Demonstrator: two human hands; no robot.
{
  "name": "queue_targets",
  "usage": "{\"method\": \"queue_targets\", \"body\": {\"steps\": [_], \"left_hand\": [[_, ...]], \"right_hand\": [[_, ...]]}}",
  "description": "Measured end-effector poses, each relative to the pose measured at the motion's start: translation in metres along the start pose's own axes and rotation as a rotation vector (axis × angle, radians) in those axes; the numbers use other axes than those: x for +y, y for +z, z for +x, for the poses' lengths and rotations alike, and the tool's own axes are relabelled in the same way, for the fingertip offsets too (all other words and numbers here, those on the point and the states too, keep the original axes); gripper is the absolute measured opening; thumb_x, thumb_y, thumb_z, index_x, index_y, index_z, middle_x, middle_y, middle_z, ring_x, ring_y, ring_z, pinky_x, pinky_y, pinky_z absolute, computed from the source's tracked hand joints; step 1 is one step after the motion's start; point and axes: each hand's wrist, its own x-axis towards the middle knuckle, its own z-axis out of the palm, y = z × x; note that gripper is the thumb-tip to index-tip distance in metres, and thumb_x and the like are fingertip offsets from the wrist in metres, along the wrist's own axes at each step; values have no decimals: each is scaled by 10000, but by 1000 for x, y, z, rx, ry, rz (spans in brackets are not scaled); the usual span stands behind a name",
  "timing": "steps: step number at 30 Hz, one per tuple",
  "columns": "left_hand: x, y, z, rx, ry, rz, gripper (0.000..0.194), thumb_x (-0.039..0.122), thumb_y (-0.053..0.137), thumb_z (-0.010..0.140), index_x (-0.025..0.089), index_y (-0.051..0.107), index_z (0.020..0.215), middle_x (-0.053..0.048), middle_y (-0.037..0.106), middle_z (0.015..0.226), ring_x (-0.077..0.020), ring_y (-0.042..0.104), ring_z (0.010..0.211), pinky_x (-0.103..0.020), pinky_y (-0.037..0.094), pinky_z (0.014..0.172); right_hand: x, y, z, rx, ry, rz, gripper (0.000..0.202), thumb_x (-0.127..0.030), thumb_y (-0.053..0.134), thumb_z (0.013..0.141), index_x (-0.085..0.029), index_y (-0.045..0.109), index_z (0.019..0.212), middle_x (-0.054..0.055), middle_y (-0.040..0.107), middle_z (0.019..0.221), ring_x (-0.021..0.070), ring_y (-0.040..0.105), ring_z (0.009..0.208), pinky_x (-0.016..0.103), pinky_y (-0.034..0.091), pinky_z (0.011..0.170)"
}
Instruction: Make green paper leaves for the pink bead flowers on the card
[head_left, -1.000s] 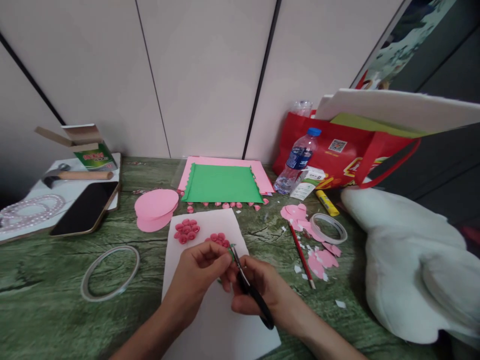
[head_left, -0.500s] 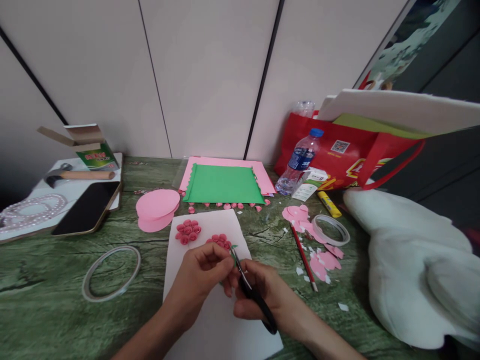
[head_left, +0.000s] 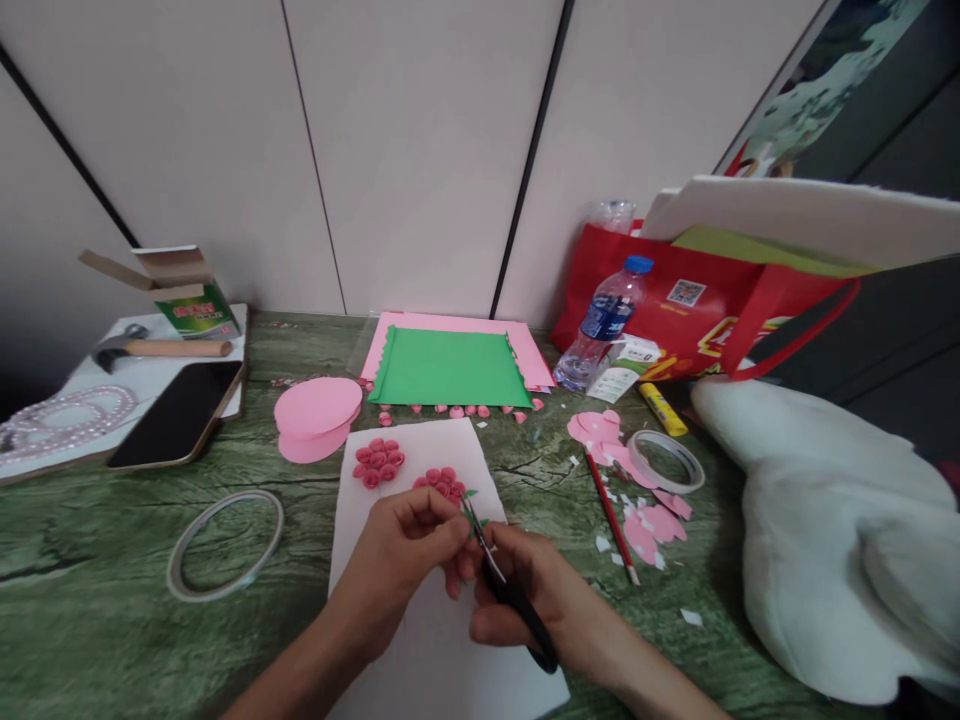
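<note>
Black-handled scissors (head_left: 517, 605) are gripped in my right hand (head_left: 551, 590), fingers through the handle, blades pointing up and left. My left hand (head_left: 412, 560) pinches a small piece of green paper (head_left: 471, 520), which the scissor blades meet just beyond the fingertips. Much of the green piece is hidden by fingers. Under both hands lies a white sheet (head_left: 442, 660). On its upper part are a cluster of pink-red rolled paper flowers (head_left: 379, 462) and a second flower cluster (head_left: 441, 482), partly covered by my left hand.
Behind the sheet lies green paper (head_left: 450, 368) edged by small pink rolls. Pink paper circles (head_left: 316, 408), a tape roll (head_left: 225, 545) and a phone (head_left: 178, 412) are leftward. Rightward are a red pencil (head_left: 611, 515), another tape roll (head_left: 666, 460), a bottle (head_left: 606, 320) and a white plush (head_left: 832, 540).
The whole view has shifted slightly. A bit more green paper shows beside the scissor blades. Both hands keep nearly the same place and hold.
</note>
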Motion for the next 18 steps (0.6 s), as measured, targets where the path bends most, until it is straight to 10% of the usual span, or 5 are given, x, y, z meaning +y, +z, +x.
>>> {"method": "queue_targets", "body": {"steps": [18], "left_hand": [[2, -1, 1, -15, -6, -2, 220, 241, 672, 684, 138, 528, 554, -3, 598, 465, -85, 494, 411, -192, 390, 404]], "right_hand": [[1, 1, 0, 29, 29, -44, 454, -397, 817, 577, -159, 496, 793, -52, 493, 641, 52, 314, 494, 195, 225, 451]]}}
